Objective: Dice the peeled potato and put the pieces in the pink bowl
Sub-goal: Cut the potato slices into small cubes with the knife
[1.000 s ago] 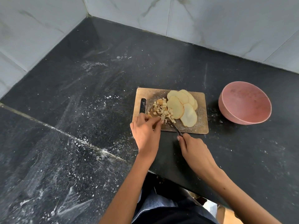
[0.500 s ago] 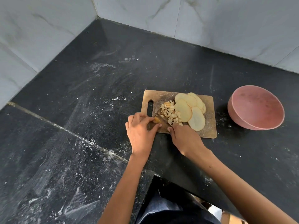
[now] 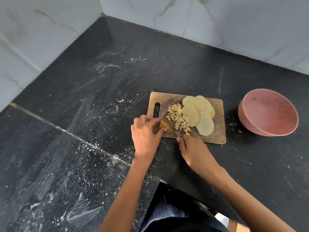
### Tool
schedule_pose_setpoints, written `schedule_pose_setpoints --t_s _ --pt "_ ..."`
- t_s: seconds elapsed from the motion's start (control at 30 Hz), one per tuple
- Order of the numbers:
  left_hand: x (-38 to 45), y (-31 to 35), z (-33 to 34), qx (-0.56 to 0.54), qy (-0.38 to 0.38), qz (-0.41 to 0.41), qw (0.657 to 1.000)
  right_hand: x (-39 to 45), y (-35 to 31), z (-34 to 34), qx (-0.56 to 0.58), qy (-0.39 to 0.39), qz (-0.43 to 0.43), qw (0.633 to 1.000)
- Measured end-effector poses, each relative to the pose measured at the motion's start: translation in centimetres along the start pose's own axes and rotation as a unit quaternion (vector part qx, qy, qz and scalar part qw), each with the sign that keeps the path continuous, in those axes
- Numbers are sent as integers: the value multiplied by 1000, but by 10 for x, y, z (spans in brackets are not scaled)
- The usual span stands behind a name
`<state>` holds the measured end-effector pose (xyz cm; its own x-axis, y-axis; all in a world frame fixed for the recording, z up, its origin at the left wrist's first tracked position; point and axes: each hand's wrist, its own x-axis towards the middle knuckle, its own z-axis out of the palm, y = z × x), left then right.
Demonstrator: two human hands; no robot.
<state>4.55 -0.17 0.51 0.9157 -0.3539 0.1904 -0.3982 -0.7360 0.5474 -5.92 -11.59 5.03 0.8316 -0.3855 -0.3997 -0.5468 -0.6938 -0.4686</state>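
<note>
A small potato piece (image 3: 163, 125) is pinched by the left hand (image 3: 145, 133) on the cutting board (image 3: 217, 134); the knife (image 3: 173, 127) is gripped by the right hand (image 3: 194, 150). Fingertips risk being nicked, so close is the blade. The pink bowl (image 3: 247, 121) is seen without dice.

- Cutting board (image 3: 217, 131): worn, scratched wood, matt.
- Pink bowl (image 3: 267, 113): matt, faintly speckled (likely plastic).
- Knife (image 3: 173, 127) blade: shiny metal.
- Counter (image 3: 117, 81): dark speckled stone, smeared white.
- Wall tiles (image 3: 234, 19): smooth, marble-veined.
</note>
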Motion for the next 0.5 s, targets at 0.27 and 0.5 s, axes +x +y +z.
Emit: schedule_pose_setpoints --t_s 0.27,0.5 --pt "6 0 -4 -14 -25 49 998 -13 8 9 33 9 15 999" --pt "9 3 -9 -42 -69 46 996 -20 6 14 36 3 3 999"
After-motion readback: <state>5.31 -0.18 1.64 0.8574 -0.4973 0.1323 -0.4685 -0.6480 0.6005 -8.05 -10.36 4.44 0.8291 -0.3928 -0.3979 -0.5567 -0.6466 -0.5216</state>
